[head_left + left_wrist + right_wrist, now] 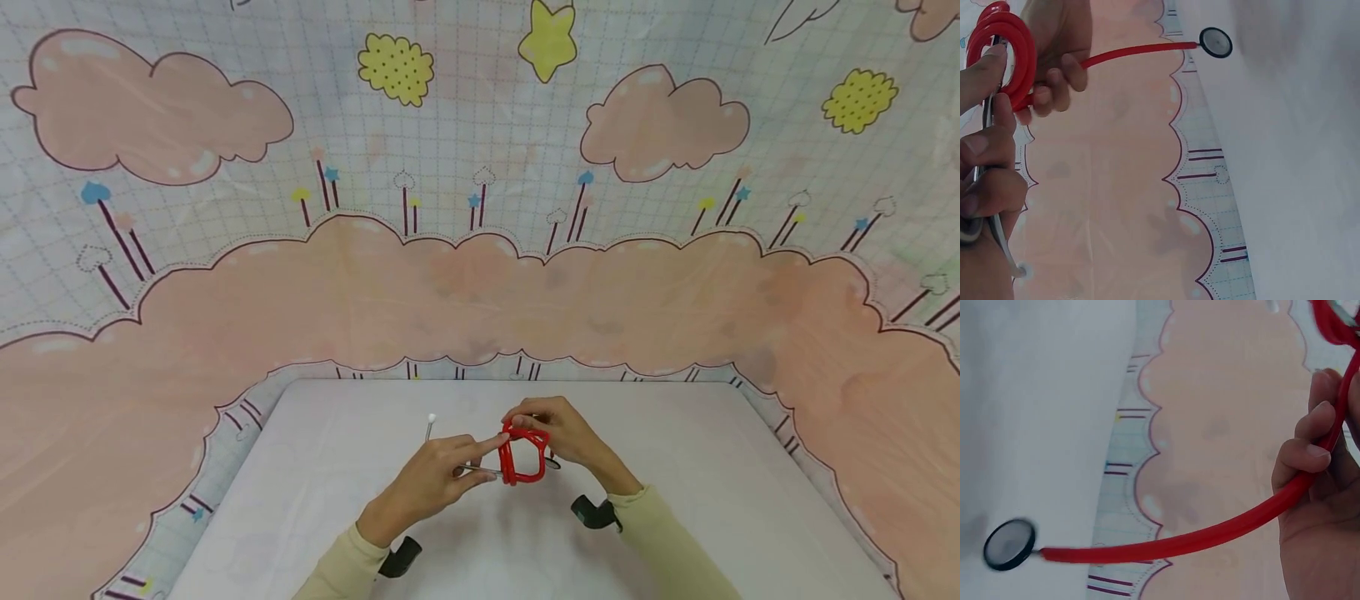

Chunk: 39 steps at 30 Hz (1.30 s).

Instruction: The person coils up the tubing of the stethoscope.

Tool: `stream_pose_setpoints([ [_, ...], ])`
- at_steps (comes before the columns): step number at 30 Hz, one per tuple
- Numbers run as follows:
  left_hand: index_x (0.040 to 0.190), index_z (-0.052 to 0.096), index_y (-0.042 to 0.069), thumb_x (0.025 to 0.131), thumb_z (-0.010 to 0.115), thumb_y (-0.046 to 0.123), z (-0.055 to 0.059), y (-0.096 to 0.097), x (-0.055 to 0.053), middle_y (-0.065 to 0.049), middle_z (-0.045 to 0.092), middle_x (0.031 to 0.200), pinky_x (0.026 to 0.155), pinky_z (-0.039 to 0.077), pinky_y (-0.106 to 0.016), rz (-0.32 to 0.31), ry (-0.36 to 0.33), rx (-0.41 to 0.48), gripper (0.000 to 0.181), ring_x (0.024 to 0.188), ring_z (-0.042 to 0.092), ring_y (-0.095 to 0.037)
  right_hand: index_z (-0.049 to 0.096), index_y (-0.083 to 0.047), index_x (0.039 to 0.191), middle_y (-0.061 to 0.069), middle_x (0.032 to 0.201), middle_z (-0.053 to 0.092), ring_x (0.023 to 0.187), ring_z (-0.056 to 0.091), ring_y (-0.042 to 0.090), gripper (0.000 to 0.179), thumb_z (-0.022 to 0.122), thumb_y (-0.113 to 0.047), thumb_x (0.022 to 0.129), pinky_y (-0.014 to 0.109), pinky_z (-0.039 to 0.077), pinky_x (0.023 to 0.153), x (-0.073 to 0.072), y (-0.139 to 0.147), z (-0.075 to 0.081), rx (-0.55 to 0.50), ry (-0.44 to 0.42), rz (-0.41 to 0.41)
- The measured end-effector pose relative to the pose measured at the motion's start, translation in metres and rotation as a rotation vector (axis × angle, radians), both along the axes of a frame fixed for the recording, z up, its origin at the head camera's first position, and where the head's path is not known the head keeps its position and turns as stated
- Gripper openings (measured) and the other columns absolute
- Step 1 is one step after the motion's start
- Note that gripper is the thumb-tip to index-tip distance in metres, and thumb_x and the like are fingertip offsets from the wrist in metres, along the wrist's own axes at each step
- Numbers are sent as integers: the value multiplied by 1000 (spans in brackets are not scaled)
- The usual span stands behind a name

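A stethoscope with red tubing point(531, 478) is held up over the white table, its tube wound into a loose coil. My left hand point(435, 472) grips the metal ear tubes point(999, 236), with a finger and thumb also at the coil. One pale eartip point(432, 417) sticks up behind that hand. On the other side, my right hand point(562, 429) holds the tubing at the coil, fingers curled round it. From there a length of red tube point(1166, 545) runs out to the round chestpiece point(1010, 545), which hangs free below the right hand.
The white table point(300, 492) lies beneath both hands. Behind it hangs a patterned cloth point(480, 283) with clouds and stars. Dark wrist cameras point(595, 512) sit under both forearms, in pale sleeves point(667, 542).
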<state>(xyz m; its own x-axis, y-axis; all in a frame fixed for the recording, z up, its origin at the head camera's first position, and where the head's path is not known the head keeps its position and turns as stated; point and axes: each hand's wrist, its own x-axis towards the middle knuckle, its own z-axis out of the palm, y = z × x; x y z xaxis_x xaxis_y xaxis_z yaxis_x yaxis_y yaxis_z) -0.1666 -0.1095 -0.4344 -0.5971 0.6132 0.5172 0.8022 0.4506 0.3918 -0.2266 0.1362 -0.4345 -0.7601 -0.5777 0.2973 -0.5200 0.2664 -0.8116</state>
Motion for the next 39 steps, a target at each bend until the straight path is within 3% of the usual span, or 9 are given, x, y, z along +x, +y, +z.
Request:
stream_pose_setpoints([
  [7, 136, 60, 14, 83, 77, 21, 1, 0, -1, 7, 59, 75, 60, 43, -10, 33, -4, 44, 55, 66, 42, 1, 71, -5, 114, 14, 98, 72, 87, 65, 30, 22, 59, -5, 96, 28, 55, 76, 5, -2, -18, 16, 19, -117],
  [10, 136, 61, 13, 83, 77, 20, 1, -1, -1, 7, 59, 74, 59, 43, -10, 56, 2, 59, 56, 65, 41, 2, 71, -4, 113, 14, 93, 71, 84, 63, 28, 20, 61, -7, 96, 27, 53, 73, 7, -2, -23, 19, -1, -157],
  [15, 139, 57, 16, 83, 77, 19, 0, -2, -3, 7, 59, 75, 59, 45, -12, 92, -31, 83, 60, 65, 42, 1, 71, -2, 99, 19, 87, 69, 74, 57, 12, 18, 61, -16, 97, 28, 52, 64, 10, -1, -27, 17, -43, -196],
  [20, 141, 55, 16, 84, 76, 19, -1, -2, -4, 6, 60, 76, 59, 45, -13, 118, -64, 86, 62, 65, 42, 1, 71, -5, 99, 17, 85, 67, 64, 54, 8, 19, 61, -21, 97, 34, 53, 58, 14, -3, -27, 27, -84, -213],
  [23, 140, 56, 14, 83, 77, 19, -1, -2, -4, 6, 60, 76, 58, 44, -13, 139, -57, 89, 61, 65, 41, 1, 71, -7, 102, 12, 79, 65, 64, 54, 10, 17, 62, -19, 96, 29, 51, 58, 17, -4, -27, 40, -103, -231],
  [27, 139, 57, 13, 82, 77, 18, -1, -2, -5, 5, 60, 75, 57, 44, -14, 161, -45, 112, 61, 64, 41, 0, 70, -7, 114, 15, 78, 64, 66, 55, 12, 21, 62, -16, 97, 26, 51, 59, 19, -5, -30, 46, -115, -241],
  [29, 138, 58, 14, 82, 77, 18, -1, -2, -6, 5, 60, 74, 57, 45, -14, 174, -45, 123, 60, 64, 41, 0, 69, -5, 118, 14, 79, 64, 66, 56, 13, 25, 61, -15, 97, 31, 54, 60, 20, -6, -31, 46, -118, -242],
  [34, 139, 58, 15, 83, 77, 18, -2, -3, -7, 7, 60, 75, 58, 47, -15, 235, -58, 149, 59, 65, 44, -1, 67, -1, 118, 7, 84, 66, 70, 60, 22, 24, 60, -12, 98, 26, 55, 63, 23, -9, -32, 54, -114, -242],
  [39, 139, 57, 16, 83, 78, 16, -3, -5, -9, 8, 59, 74, 57, 46, -15, 280, -53, 164, 60, 64, 44, -2, 67, -1, 117, 15, 89, 68, 70, 61, 22, 24, 61, -12, 97, 19, 53, 64, 27, -10, -34, 62, -88, -225],
])
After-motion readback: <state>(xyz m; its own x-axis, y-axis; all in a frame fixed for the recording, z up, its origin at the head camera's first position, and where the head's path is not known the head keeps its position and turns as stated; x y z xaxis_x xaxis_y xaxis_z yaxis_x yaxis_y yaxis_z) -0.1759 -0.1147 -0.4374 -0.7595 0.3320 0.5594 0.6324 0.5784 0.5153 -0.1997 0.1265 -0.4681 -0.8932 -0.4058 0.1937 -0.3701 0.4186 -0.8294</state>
